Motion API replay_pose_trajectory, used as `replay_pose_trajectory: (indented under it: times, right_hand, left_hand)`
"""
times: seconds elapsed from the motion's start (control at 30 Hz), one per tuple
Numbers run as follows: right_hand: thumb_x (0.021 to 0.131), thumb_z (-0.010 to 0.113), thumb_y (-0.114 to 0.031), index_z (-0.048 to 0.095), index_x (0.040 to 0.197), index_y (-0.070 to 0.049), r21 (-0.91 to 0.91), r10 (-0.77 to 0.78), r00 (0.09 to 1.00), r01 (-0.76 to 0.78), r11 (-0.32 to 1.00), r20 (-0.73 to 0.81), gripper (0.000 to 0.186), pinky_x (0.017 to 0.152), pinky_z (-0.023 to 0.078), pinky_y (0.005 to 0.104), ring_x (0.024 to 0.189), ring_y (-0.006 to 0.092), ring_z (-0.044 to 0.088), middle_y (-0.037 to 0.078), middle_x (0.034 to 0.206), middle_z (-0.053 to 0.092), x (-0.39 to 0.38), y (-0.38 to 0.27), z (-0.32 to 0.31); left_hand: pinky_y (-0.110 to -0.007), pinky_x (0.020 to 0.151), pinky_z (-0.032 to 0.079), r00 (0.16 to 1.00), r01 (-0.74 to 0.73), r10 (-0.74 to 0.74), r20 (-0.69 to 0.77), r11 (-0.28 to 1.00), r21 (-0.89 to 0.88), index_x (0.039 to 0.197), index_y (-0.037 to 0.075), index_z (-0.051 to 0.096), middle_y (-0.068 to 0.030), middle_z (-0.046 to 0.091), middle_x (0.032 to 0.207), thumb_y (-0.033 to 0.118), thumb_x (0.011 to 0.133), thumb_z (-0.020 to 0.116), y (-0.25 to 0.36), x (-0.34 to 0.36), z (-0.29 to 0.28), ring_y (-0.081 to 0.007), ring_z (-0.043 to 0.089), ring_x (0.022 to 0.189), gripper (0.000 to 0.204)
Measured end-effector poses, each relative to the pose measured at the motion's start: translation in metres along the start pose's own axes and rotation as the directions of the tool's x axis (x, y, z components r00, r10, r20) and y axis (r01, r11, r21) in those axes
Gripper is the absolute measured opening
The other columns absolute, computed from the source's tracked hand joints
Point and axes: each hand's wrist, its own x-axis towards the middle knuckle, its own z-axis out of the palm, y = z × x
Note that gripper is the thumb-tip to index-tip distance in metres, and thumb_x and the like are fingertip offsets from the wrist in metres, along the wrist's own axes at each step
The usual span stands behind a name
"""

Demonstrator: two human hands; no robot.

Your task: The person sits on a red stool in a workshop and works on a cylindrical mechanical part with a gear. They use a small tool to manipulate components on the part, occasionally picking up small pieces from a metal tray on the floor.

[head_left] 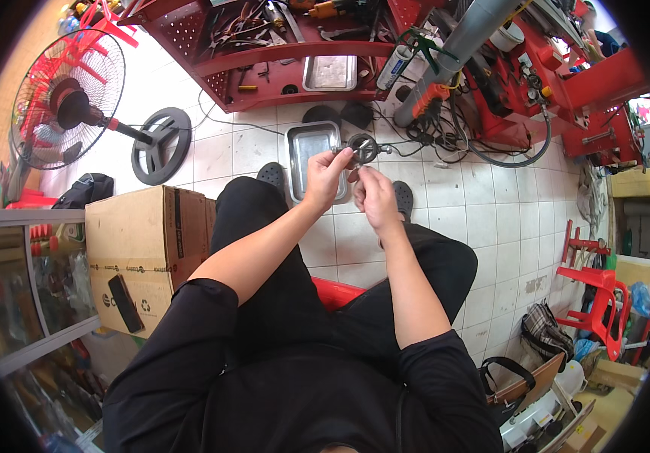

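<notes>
Out in front of my knees, my left hand (326, 178) pinches a dark round metal part (363, 149) by its near left edge. The part looks ring-shaped, with a small fitting sticking out on its right; its exact kind I cannot make out. Just below it is my right hand (376, 198), fingers curled and pressed together close to the part. Whatever those fingertips hold, if anything, is too small to name. Beneath my left hand a shallow rectangular metal tray (292, 167) lies on the tiled floor.
A red tool cart (287, 53) full of hand tools stands ahead, with red machinery (506, 121) and tangled cables (438, 130) at the right. On the left are a floor fan (68, 106) and a cardboard box (132, 234) bearing a phone (126, 303). Red plastic chairs (597, 298) stand far right.
</notes>
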Motion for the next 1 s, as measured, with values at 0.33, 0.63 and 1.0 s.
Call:
replay_pose_trajectory:
  times: [0.33,0.63,1.0]
  right_hand:
    - [0.068,0.070,-0.021,0.065,0.091,-0.003,-0.907,-0.625,0.781,0.259,0.331,-0.005,0.030,0.069,0.048,0.0359,0.070,0.0259,0.064,0.009,0.066,0.063,0.009,-0.001,-0.021]
    - [0.071,0.071,-0.015,0.064,0.094,-0.005,-0.618,-0.227,0.974,0.184,0.765,0.010,0.027,0.070,0.048,0.0302,0.076,0.0176,0.064,0.009,0.079,0.066,0.008,0.013,-0.023]
    - [0.064,0.070,-0.002,0.059,0.091,-0.006,-0.608,-0.686,0.658,0.418,0.675,-0.310,0.030,0.080,0.043,0.0354,0.092,0.0279,0.055,0.007,0.094,0.059,0.016,0.013,-0.027]
  left_hand:
    - [-0.024,0.060,0.043,0.951,0.298,-0.259,0.168,0.913,-0.280,0.079,0.000,0.061,-0.0059,0.062,0.073,0.024,0.088,0.059,0.011,0.000,0.006,-0.0119,0.056,0.064,0.025]
    - [-0.025,0.068,0.044,0.872,0.354,-0.304,0.384,0.933,-0.065,0.083,0.002,0.062,-0.0048,0.063,0.080,0.023,0.089,0.058,0.003,0.007,-0.010,-0.0105,0.057,0.072,0.022]
    - [-0.029,0.079,0.044,0.878,-0.371,0.173,0.446,0.835,0.406,0.093,-0.001,0.061,-0.0079,0.064,0.087,0.020,0.080,0.064,0.037,-0.012,0.016,-0.0162,0.059,0.084,0.025]
